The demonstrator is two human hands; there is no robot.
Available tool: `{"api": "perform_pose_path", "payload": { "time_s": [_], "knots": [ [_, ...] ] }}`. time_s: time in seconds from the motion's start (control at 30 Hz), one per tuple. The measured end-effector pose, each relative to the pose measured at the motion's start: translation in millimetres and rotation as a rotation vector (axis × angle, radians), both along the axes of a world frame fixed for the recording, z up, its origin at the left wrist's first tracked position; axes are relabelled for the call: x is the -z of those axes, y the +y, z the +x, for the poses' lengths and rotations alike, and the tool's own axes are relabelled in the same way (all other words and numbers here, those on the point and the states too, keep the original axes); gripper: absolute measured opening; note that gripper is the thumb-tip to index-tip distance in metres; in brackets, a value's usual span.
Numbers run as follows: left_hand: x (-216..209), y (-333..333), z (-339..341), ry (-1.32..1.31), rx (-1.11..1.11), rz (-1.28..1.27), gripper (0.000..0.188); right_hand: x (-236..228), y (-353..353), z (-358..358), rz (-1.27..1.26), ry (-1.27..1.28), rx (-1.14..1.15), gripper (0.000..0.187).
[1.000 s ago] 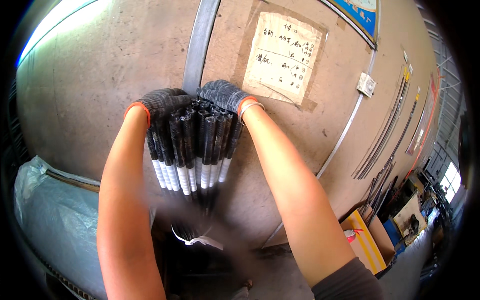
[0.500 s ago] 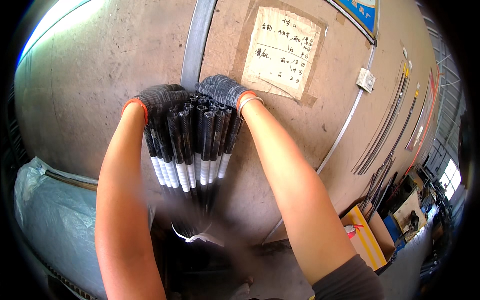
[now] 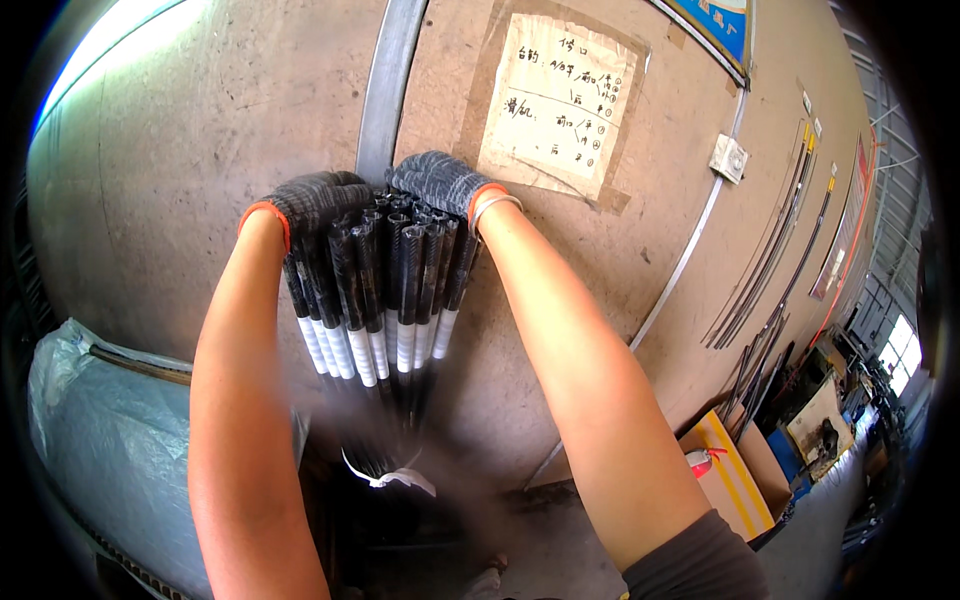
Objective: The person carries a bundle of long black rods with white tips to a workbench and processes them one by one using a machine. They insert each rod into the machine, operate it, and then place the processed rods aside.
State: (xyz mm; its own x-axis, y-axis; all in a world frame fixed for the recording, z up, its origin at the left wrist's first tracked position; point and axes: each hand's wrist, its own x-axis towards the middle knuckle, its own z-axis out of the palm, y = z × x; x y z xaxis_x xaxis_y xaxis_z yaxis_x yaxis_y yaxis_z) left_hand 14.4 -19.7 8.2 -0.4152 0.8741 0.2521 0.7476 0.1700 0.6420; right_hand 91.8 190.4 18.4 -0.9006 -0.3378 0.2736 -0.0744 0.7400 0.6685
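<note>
A bundle of black tubes (image 3: 410, 265) with white bands stands upright against the brown wall, its open ends toward me. My left hand (image 3: 318, 198), in a dark grey knitted glove with an orange cuff, is wrapped round the bundle's top left side. Round the top right side curls my right hand (image 3: 436, 182), gloved alike, with a light ring at the wrist. Both hands look closed on the tubes, though the fingertips are hidden behind them. Lower down, a white strap (image 3: 400, 478) encircles the bundle, partly blurred.
A handwritten paper sheet (image 3: 555, 105) is taped to the wall (image 3: 240, 110). Clear plastic sheeting (image 3: 120, 430) covers something at lower left. Thin rods (image 3: 765, 250) lean along the wall on the right, above a cardboard box (image 3: 728, 475) with a yellow stripe.
The view has shifted very slightly. Both hands keep their places on the bundle, and the tubes look almost the same as before.
</note>
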Motion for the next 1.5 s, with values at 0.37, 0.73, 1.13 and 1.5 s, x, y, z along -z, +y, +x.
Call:
{"api": "perform_pose_path", "payload": {
  "time_s": [0.37, 0.73, 1.13, 1.5],
  "knots": [
    [11.5, 28.5, -1.0, -0.069, 0.066, 0.005, 0.047, 10.7, 23.2, 13.1, -0.003, 0.006, 0.037, 0.026],
    [4.4, 17.1, 1.9, 0.011, 0.019, -0.014, 0.043, 9.1, 19.0, 8.6, -0.052, 0.062, -0.054, 0.025],
    [5.1, 13.3, -7.7, 0.010, 0.020, 0.006, 0.042, -1.4, -2.3, 6.2, -0.093, -0.016, 0.055, 0.030],
    [4.8, 15.5, -10.0, 0.006, 0.014, -0.006, 0.060, 6.3, 23.5, -12.6, -0.388, 0.007, 0.122, 0.040]
  ]
}}
